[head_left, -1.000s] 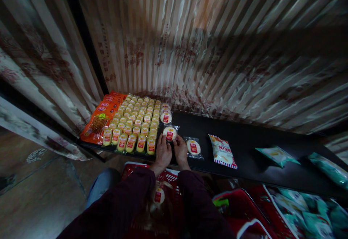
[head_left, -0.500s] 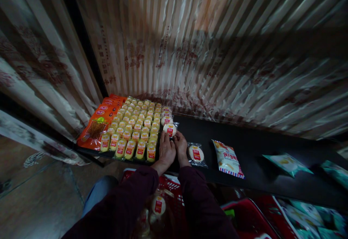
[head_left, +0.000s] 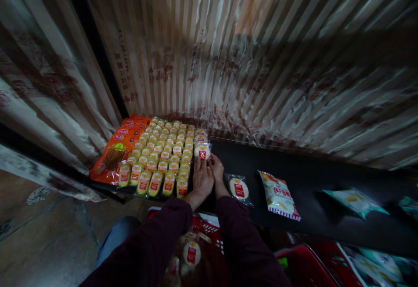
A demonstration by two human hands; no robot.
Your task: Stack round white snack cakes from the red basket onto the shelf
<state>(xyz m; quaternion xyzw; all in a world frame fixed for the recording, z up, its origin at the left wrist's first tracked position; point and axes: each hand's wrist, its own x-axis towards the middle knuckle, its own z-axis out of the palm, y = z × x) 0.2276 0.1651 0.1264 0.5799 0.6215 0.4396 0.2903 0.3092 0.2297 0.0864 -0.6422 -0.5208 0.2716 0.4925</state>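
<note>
On the black shelf [head_left: 310,171], toward its left end, a wrapped round cracker [head_left: 202,150] sits beside rows of yellow wrapped cakes [head_left: 160,156]. The left hand's [head_left: 203,180] fingers, pressed together, meet its near side; the right hand's [head_left: 216,170] bend at its near-right corner. Whether either pinches the wrapper, I cannot tell.

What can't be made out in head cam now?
All head view:
- Left hand, right hand: fingers hide their contact with the round packet ahead.
- Round packets behind it: overlapped, count unclear.
- Red basket: sleeves cover part, bottom edge cuts it off.
- Far-right teal bag: cut off by right edge.
- Small print on yellow packets: too small.
</note>
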